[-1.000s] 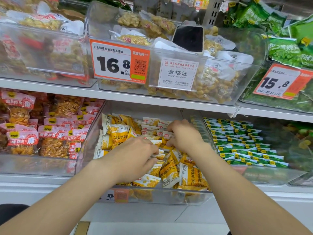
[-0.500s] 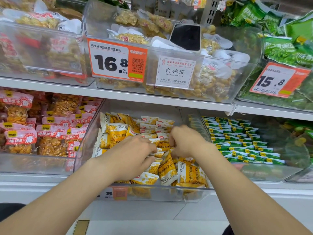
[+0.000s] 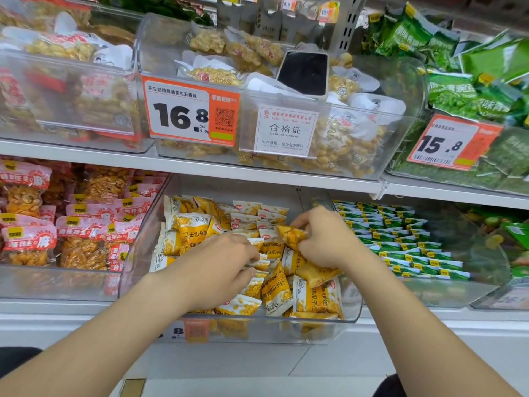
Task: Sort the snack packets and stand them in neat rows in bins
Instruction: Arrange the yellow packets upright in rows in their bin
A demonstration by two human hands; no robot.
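Observation:
A clear plastic bin [image 3: 286,325] on the lower shelf holds several small yellow and white snack packets [image 3: 312,296], some standing in rows at the back, others loose at the front. My left hand [image 3: 217,270] reaches into the bin from the left, and its fingers pinch the tops of a few small packets in the middle. To its right, my right hand [image 3: 326,239] grips one orange-yellow packet [image 3: 289,234], lifted a little above the pile.
Red peanut packets [image 3: 71,233] fill the bin to the left. Green packets [image 3: 400,242] stand in neat rows in the bin to the right. A black phone [image 3: 303,73] leans in the upper peanut bin [image 3: 372,156], behind the 16.8 price tag [image 3: 189,110].
My right hand has drawn back from the rear rows towards the front and lifted an orange-yellow packet. My left hand stays in the middle of the bin.

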